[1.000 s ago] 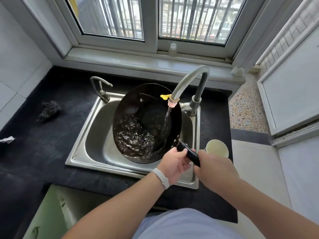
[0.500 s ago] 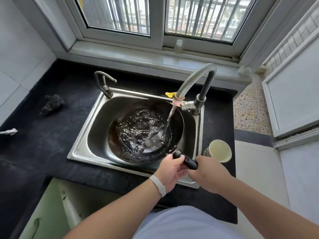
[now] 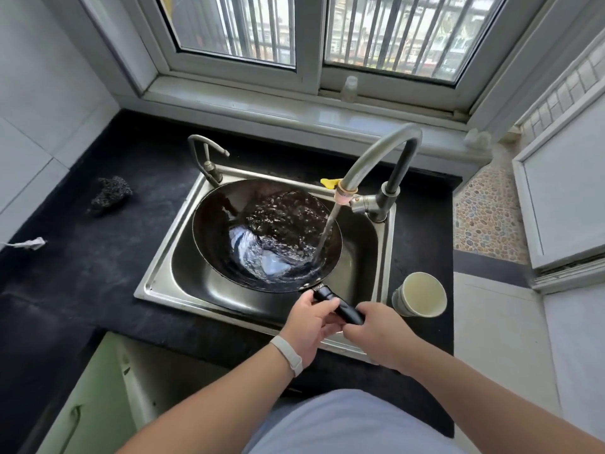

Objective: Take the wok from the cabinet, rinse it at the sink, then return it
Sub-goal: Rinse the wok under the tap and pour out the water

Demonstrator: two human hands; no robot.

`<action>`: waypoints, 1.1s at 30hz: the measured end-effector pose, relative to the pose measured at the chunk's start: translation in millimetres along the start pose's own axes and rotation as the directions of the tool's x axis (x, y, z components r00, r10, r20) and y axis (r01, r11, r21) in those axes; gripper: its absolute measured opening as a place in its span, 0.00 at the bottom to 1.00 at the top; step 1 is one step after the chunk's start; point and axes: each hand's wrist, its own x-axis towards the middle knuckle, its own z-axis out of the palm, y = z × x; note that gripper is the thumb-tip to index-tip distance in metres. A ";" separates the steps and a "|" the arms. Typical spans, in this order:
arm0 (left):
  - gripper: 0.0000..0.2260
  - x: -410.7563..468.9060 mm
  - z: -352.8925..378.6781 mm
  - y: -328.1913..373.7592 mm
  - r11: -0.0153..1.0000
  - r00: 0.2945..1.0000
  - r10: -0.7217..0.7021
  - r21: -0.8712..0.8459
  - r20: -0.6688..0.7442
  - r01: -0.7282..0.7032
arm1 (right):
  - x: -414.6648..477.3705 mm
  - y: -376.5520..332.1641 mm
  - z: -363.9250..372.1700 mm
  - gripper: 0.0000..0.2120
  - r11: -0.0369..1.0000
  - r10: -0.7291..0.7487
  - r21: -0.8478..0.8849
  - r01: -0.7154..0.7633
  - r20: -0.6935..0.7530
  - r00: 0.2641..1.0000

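Note:
A black wok [image 3: 222,237] lies nearly level inside the steel sink [image 3: 157,283], with water swirling in its bowl. A stream runs from the tall curved tap [image 3: 376,155] onto the wok's right side. The wok's black handle [image 3: 340,306] points toward me over the sink's front edge. My left hand [image 3: 311,322], with a white wristband, grips the handle near the bowl. My right hand [image 3: 379,332] grips the handle's end.
A pale cup [image 3: 422,294] stands on the black counter [image 3: 82,273] right of the sink. A dark scrubber [image 3: 111,193] and a white scrap [image 3: 27,244] lie on the counter at left. A small second tap [image 3: 206,158] rises behind the sink. A green cabinet door [image 3: 82,398] hangs open below.
The wok has gone from tilted steeply on edge to lying nearly flat in the sink. The water in it has spread across the bowl. Both hands stayed on the handle.

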 end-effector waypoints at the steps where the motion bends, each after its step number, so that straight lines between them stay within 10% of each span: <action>1: 0.04 0.3 0.0 0.7 1.000 1.000 0.003 -0.003 0.001 -0.003 | 1.1 -0.3 -0.6 0.09 1.000 0.005 0.011 -0.005 0.009 1.000; 33: 0.07 -29.1 -15.4 -23.7 0.978 0.989 -0.091 -0.195 -0.116 0.067 | -16.8 4.5 5.8 0.09 0.912 -0.030 0.378 -0.156 0.443 0.896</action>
